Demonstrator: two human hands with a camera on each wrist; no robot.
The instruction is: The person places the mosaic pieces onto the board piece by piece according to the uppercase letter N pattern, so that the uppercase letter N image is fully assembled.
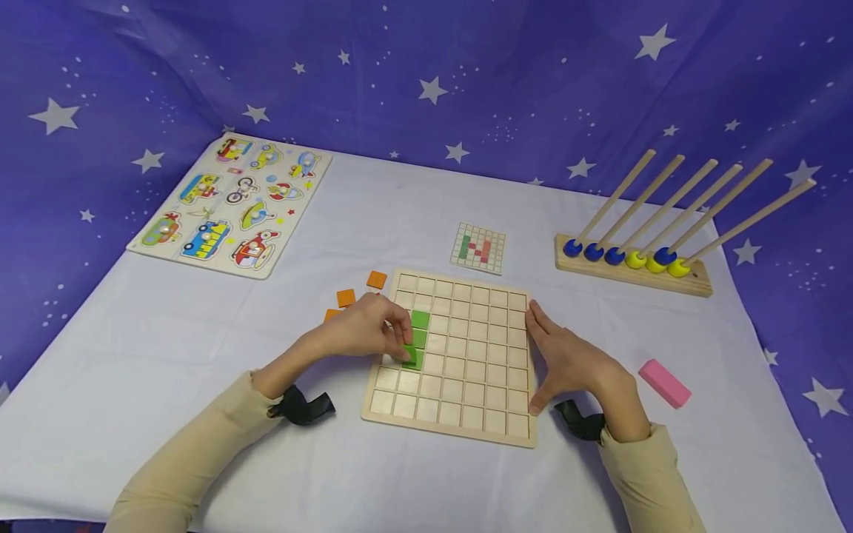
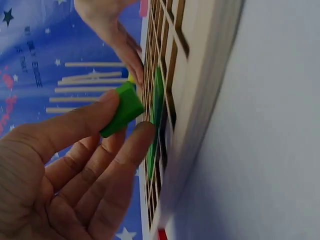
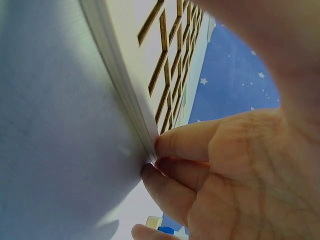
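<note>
My left hand [image 1: 363, 327] pinches a green square tile [image 2: 125, 109] between thumb and fingers, tilted close over the left part of a wooden grid board [image 1: 473, 337]. Green tiles [image 1: 420, 320] lie in one column of the grid, and the held tile overlaps the lowest of them in the head view. My right hand [image 1: 574, 363] rests along the board's right edge, thumb and fingers spread. In the right wrist view its fingertips [image 3: 167, 142] touch the board's side [image 3: 120, 75].
Several orange tiles [image 1: 346, 297] lie left of the board, partly behind my left hand. Behind the board is a small pattern card [image 1: 478, 248]. A vehicle puzzle [image 1: 256, 174] sits back left, a peg stand with beads [image 1: 629, 275] back right, a pink block [image 1: 665, 383] at right.
</note>
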